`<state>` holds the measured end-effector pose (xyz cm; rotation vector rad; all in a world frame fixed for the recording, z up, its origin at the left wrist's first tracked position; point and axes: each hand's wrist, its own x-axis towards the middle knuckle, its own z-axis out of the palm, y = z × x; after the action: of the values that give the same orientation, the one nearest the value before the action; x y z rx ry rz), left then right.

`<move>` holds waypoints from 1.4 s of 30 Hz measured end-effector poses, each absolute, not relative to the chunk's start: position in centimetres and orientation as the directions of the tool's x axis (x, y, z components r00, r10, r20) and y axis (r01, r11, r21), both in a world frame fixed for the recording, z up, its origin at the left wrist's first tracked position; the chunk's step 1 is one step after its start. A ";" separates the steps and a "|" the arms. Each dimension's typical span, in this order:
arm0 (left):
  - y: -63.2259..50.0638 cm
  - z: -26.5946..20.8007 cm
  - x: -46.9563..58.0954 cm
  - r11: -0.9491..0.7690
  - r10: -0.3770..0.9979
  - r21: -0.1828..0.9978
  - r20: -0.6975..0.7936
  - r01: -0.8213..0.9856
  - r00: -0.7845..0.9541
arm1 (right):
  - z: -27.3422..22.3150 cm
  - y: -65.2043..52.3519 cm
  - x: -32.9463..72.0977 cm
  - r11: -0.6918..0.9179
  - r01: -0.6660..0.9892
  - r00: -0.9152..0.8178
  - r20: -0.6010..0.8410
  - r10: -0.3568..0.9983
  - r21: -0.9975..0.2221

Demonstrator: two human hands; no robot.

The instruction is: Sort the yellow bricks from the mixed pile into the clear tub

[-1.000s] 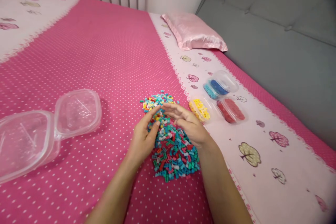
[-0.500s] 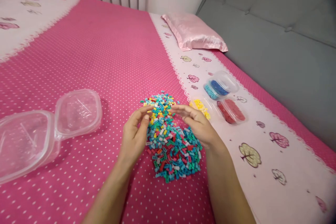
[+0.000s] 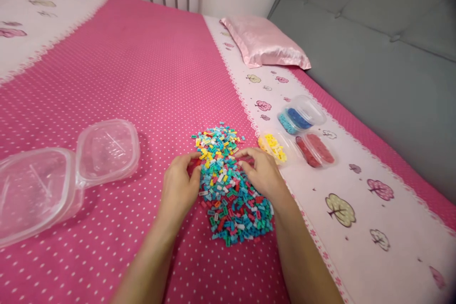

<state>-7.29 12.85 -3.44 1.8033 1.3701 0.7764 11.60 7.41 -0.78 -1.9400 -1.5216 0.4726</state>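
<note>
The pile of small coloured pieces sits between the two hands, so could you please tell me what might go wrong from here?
Loose pieces at the edge of the pile could scatter over the dotted pink sheet if the left hand or right hand brushes them.

Pink and red pieces might be overlooked against that similarly coloured sheet.

The clear container with yellow pieces stands near the right hand, so a bump might shift it.

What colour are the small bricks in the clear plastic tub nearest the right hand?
Yellow small bricks; head view shows them best.
</note>
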 end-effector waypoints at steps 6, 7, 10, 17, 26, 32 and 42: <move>12.6 -2.7 -7.3 -0.178 0.969 0.819 0.050 0.545 0.242 | 0.6 6.9 9.7 -0.055 0.750 0.055 -0.021 0.998 -0.660; 12.6 -2.6 -7.3 -0.181 0.967 0.820 0.050 0.543 0.248 | 0.7 6.9 9.4 -0.084 0.784 0.067 -0.051 0.996 -0.615; 12.5 -2.4 -7.3 -0.168 0.964 0.825 0.023 0.540 0.264 | 0.9 6.9 9.0 -0.213 0.863 0.179 -0.117 0.977 -0.458; 12.6 -2.2 -7.3 -0.071 0.968 0.893 -0.046 0.443 0.248 | 1.2 7.0 8.8 -0.311 0.904 0.270 -0.173 0.947 -0.293; 12.5 -1.1 -6.6 0.153 0.977 0.986 -0.161 0.067 0.139 | 1.1 6.7 10.5 -0.314 0.838 0.316 -0.072 0.946 -0.446; 12.3 -0.5 -6.5 0.213 0.975 0.957 -0.193 -0.200 0.114 | 2.5 5.6 12.9 -0.273 0.720 0.427 0.098 0.899 -0.638; 12.0 0.1 -6.5 0.414 0.906 0.827 -0.332 -0.380 0.263 | 3.6 4.9 13.0 -0.136 0.598 0.486 0.221 0.846 -0.790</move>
<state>-6.49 12.01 0.08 0.6933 0.9198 0.9697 13.04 4.87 3.60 -1.8387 -1.2094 0.3491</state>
